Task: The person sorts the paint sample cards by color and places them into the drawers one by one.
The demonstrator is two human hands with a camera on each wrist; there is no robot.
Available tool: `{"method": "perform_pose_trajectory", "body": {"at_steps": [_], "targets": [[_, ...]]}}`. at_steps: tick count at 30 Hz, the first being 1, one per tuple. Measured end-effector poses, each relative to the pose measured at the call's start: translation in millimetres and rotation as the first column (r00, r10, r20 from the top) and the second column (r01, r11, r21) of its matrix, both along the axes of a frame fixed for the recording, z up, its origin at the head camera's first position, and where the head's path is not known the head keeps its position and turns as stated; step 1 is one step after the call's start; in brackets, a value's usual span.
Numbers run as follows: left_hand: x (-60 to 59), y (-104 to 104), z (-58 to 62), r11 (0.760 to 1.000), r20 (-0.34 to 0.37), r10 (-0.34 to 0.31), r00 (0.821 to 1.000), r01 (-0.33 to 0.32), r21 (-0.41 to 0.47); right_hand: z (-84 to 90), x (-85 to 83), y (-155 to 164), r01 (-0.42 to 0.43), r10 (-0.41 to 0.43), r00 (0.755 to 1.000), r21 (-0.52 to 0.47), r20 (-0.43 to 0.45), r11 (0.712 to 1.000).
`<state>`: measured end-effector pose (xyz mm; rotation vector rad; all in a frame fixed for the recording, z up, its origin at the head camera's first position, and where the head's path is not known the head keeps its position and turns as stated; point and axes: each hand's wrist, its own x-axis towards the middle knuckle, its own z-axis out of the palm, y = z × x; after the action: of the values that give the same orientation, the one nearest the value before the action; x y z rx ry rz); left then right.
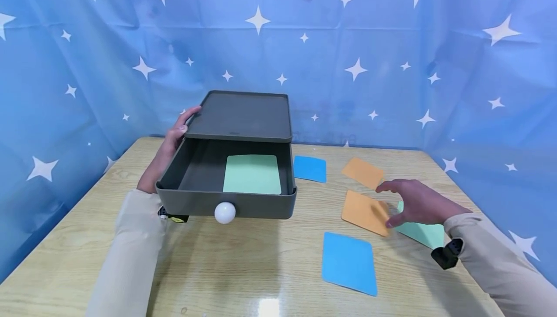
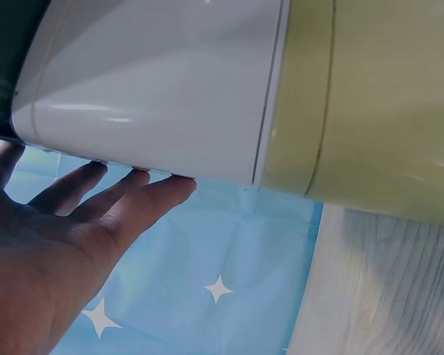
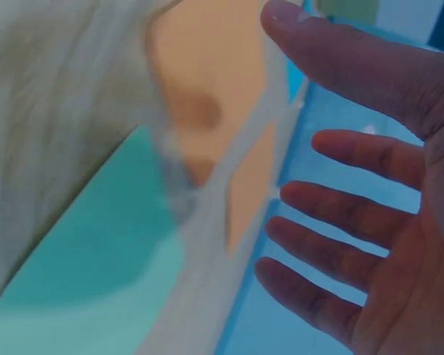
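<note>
Behind a pale wood-grain table (image 1: pixel 243 268) we see a blue curtain (image 1: pixel 278 46) printed with white stars. From the left, we find the left hand (image 1: pixel 173 137) with its fingers stretched out, the tips touching the side of a chest (image 2: pixel 155 81) rather than wrapping round it. The chest's grey drawer (image 1: pixel 191 201), with a white knob (image 1: pixel 225 213), stands pulled out under a grey top (image 1: pixel 243 114), and a green card (image 1: pixel 252 174) lies inside it. Since these fingers seem its only support, we judge that a shove, or weight on the drawer, could slide or tip the chest.

To its right lie a far blue card (image 1: pixel 310 168) and a near blue card (image 1: pixel 349 263), then a far orange card (image 1: pixel 362 172) and a near orange card (image 1: pixel 361 210). Thin and flat, they could skid if pressed sideways.

Rightmost, the right hand (image 1: pixel 419 202) is spread wide, thumb well apart from fingers, holding nothing; the second green card (image 1: pixel 424 232) lies partly beneath it, where a low wrist could drag it.

We can read no brand anywhere: the small mark on the top's front edge (image 1: pixel 234 134) is too faint, and so are the marks low on the curtain.
</note>
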<state>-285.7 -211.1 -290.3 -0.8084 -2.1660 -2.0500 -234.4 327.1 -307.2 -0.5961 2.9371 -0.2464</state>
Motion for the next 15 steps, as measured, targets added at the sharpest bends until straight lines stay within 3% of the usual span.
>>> {"method": "perform_pose_trajectory", "body": {"at_steps": [8, 15], "targets": [[-0.3, 1, -0.2, 1.0, 0.001, 0.006, 1.0, -0.006, 0.002, -20.5, 1.1, 29, 0.033, -0.034, 0.999, 0.014, 0.021, 0.999], [0.2, 2, -0.4, 1.0, 0.004, 0.011, 1.0, -0.011, 0.006, -27.9, 3.1, 43, 0.051, -0.051, 0.999, 0.02, 0.008, 0.998]]}}
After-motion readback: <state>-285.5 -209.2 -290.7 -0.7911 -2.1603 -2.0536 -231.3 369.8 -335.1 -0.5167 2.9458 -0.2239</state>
